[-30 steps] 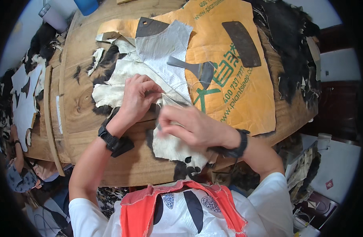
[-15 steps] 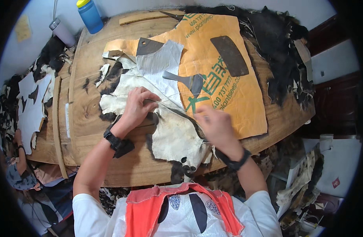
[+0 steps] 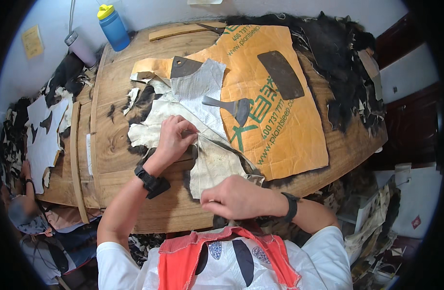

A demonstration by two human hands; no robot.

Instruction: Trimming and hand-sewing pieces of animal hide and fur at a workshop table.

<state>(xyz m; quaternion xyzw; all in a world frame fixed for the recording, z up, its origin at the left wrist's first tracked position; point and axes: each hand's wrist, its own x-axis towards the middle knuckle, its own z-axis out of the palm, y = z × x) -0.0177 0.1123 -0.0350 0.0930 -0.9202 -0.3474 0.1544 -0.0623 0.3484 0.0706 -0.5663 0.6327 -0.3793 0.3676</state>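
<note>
A pale hide (image 3: pixel 216 162) with dark fur at its edges lies skin side up in front of me. My left hand (image 3: pixel 176 137) pinches its edge between thumb and fingertips, near the middle of the piece. My right hand (image 3: pixel 234 197) is closed just above the hide's near part, close to my body. Whatever sits in its fingers is too small to make out. Beyond my hands, a fan-shaped metal tool (image 3: pixel 239 111) rests on an orange printed sheet (image 3: pixel 294 140). A silvery patch (image 3: pixel 197 84) lies beside that tool.
On the orange sheet is a dark curved plate (image 3: pixel 281 75); a holed dark plate (image 3: pixel 183 67) lies farther left. Scissors (image 3: pixel 211 28), a blue bottle (image 3: pixel 114 31) and a flask (image 3: pixel 81 50) are at the back. Black furs (image 3: pixel 335 67) cover the right. Another person's hand (image 3: pixel 26 170) is at left.
My right hand has swung from beside the hide's right edge toward my body and leftward. My left hand keeps its pinch on the hide. The view has shifted slightly.
</note>
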